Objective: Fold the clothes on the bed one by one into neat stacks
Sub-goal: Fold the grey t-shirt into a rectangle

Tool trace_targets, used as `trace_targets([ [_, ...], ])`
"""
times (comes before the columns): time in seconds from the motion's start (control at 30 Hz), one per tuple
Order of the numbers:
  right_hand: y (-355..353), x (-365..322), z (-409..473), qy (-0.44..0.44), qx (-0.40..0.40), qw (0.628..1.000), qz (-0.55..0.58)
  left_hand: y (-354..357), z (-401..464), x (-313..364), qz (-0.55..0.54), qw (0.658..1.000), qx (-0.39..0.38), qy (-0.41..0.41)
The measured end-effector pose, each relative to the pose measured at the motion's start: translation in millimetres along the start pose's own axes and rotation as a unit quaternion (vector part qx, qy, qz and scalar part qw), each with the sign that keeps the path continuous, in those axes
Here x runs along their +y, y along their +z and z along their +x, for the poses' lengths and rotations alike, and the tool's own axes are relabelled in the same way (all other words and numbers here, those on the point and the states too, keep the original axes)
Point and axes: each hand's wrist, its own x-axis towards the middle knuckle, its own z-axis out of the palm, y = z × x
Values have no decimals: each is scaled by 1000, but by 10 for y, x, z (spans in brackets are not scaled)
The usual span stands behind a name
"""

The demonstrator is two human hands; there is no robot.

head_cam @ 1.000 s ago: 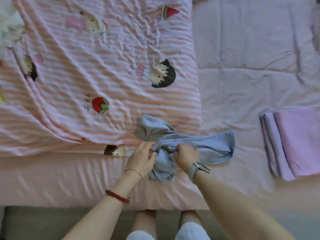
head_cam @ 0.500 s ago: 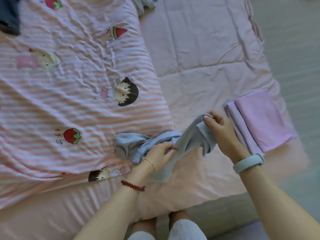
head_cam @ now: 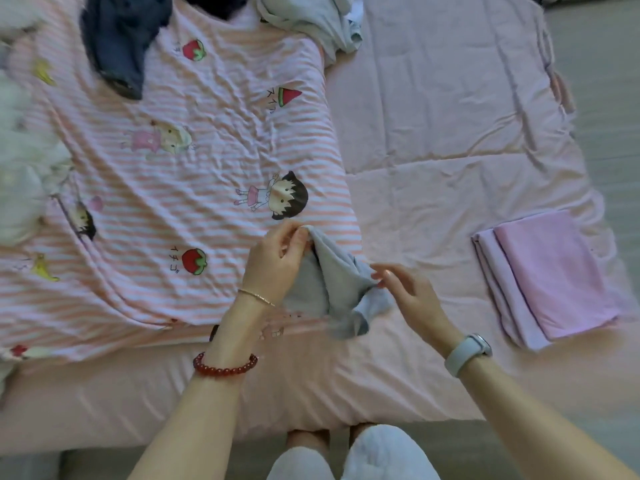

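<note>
A crumpled light grey-blue garment [head_cam: 341, 292] hangs just above the bed's near edge. My left hand [head_cam: 277, 261] pinches its top corner and lifts it. My right hand [head_cam: 405, 292] is at the garment's right side, fingertips touching a fold, fingers loosely bent. A folded lilac stack [head_cam: 543, 275] lies on the pink bed sheet [head_cam: 433, 116] to the right. More unfolded clothes lie at the far side: a dark navy piece [head_cam: 117, 43] and a pale grey piece [head_cam: 311, 19].
A pink striped cartoon quilt [head_cam: 156, 202] covers the bed's left half. White fluffy items [head_cam: 20, 181] sit at the left edge. The floor [head_cam: 609, 98] shows beyond the bed's right side. My knees [head_cam: 346, 452] are against the near edge.
My left hand has taken a corner of the garment and raised it. My right hand has let go of the far end and moved closer. The view has shifted, showing more clothes at the far side.
</note>
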Motion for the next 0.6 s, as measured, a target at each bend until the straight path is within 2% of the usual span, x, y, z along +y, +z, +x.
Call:
trace_targets([
  [0.07, -18, -280, 191, -41, 18, 998, 38, -121, 15, 283, -48, 998, 15, 40],
  [0.23, -91, -1062, 449, -226, -74, 971, -31, -469, -16, 877, -204, 975, 34, 79],
  [0.4, -123, -1689, 366, -391, -28, 916, -83, -833, -264, 1186, -285, 948, 59, 127],
  [0.47, -67, -1718, 301, -409, -17, 907, -97, -956, -402, 1076, -312, 941, 57, 114],
  [0.6, 200, -1361, 256, -310, -29, 945, -100, -1009, -531, 303, -334, 935, 114, -28],
])
